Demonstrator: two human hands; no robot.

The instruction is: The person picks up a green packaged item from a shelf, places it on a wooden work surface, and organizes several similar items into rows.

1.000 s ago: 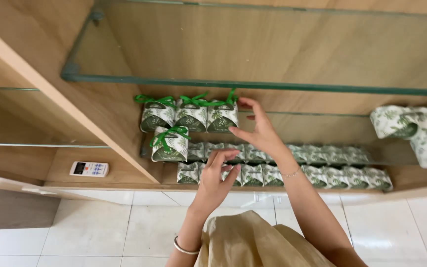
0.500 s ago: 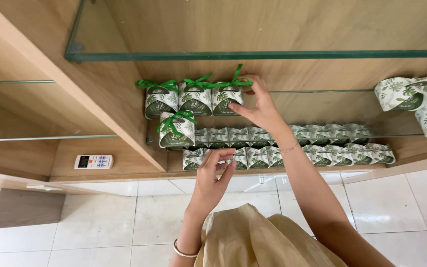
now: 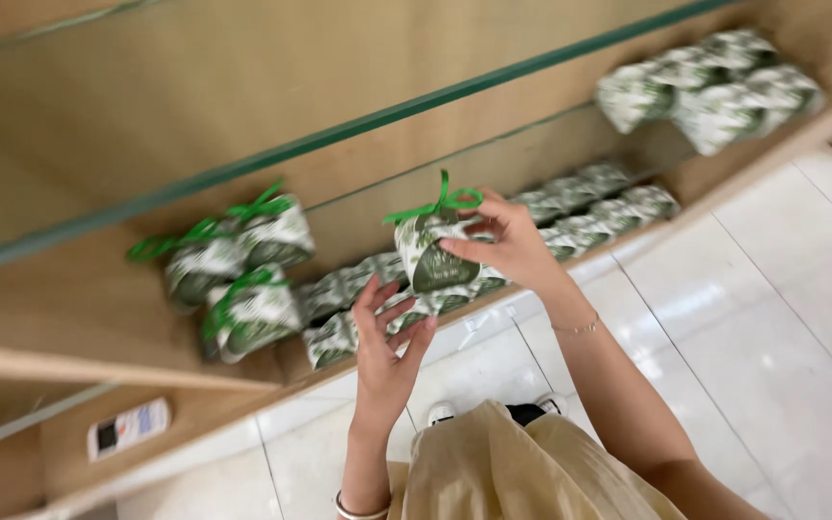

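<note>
From my remote feed: a wooden shelf unit (image 3: 98,332) fills the frame, rows of green-patterned gift boxes (image 3: 570,207) lined behind the right hand (image 3: 512,246), which pinches one ribboned gift box (image 3: 432,252) clear of them. Just below, the left hand (image 3: 387,351) hovers released, fingers spread as if ready to steady it.

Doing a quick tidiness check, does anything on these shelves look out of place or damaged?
Nothing looks damaged or spilled. One oddity: a white remote control lies alone on the lower wooden shelf, unlike the green-and-white gift boxes around. The right hand holds one ribboned gift box off the shelf.
</note>
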